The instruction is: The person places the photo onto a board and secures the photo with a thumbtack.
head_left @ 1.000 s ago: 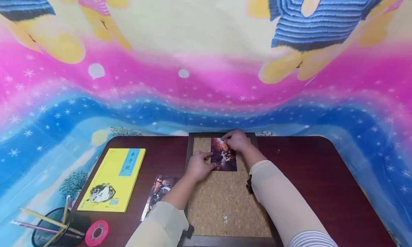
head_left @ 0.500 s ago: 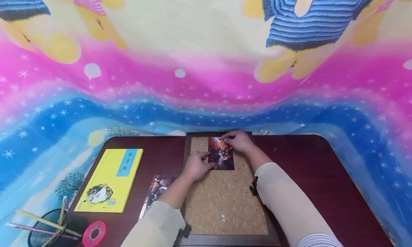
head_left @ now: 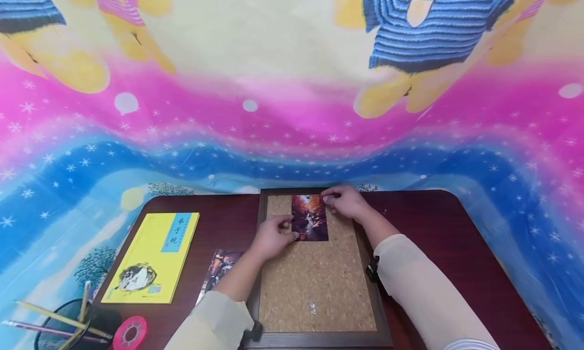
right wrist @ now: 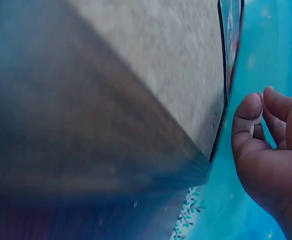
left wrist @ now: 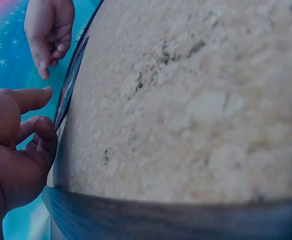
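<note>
A dark autumn-coloured photo (head_left: 311,223) lies on the upper part of a cork board (head_left: 315,279) with a dark frame. At the photo's left edge is my left hand (head_left: 274,237), its thumb and index finger spread apart with their tips at the print. My right hand (head_left: 345,202) is at the top right corner of the photo. In the right wrist view that hand (right wrist: 271,150) has its thumb and index tips close together; whether anything small sits between them is unclear. From the left wrist, the photo (left wrist: 68,85) shows only edge-on.
Left of the board lies a second photo (head_left: 219,269), partly behind the left forearm. A yellow book (head_left: 146,259), a pink tape roll (head_left: 130,334) and a mesh pencil cup (head_left: 64,329) stand farther left on the dark red table (head_left: 433,259). A patterned cloth hangs behind.
My right hand has slid right, from over the photo's top edge to its corner, uncovering the top. The left hand stays at the photo's left edge. The whole view has drifted slightly.
</note>
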Motion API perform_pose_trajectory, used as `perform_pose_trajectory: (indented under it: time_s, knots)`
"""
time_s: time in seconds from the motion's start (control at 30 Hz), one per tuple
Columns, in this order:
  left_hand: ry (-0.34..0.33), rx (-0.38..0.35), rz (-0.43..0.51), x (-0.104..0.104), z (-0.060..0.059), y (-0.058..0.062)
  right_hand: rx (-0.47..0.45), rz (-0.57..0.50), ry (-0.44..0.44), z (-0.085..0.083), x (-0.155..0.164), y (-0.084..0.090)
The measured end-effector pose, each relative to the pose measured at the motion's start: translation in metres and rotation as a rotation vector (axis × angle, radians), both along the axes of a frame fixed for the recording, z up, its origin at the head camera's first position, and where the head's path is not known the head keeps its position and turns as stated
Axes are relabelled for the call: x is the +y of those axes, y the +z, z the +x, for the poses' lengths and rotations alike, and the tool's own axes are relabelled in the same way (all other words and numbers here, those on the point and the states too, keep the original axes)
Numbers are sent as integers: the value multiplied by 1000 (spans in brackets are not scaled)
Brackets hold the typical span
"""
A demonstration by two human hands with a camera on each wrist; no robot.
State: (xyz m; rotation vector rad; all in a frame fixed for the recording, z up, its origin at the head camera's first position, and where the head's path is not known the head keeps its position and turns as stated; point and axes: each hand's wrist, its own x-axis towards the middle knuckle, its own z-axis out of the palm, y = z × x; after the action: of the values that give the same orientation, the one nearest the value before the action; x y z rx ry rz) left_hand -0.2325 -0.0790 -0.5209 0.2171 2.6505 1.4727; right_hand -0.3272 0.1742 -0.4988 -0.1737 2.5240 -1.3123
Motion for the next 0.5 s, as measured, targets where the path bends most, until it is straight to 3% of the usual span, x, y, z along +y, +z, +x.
perform_pose_trajectory:
  time_s: [0.5]
  knots:
    - [67, 61, 31, -20, 10, 10, 4, -79, 4, 16, 28, 14]
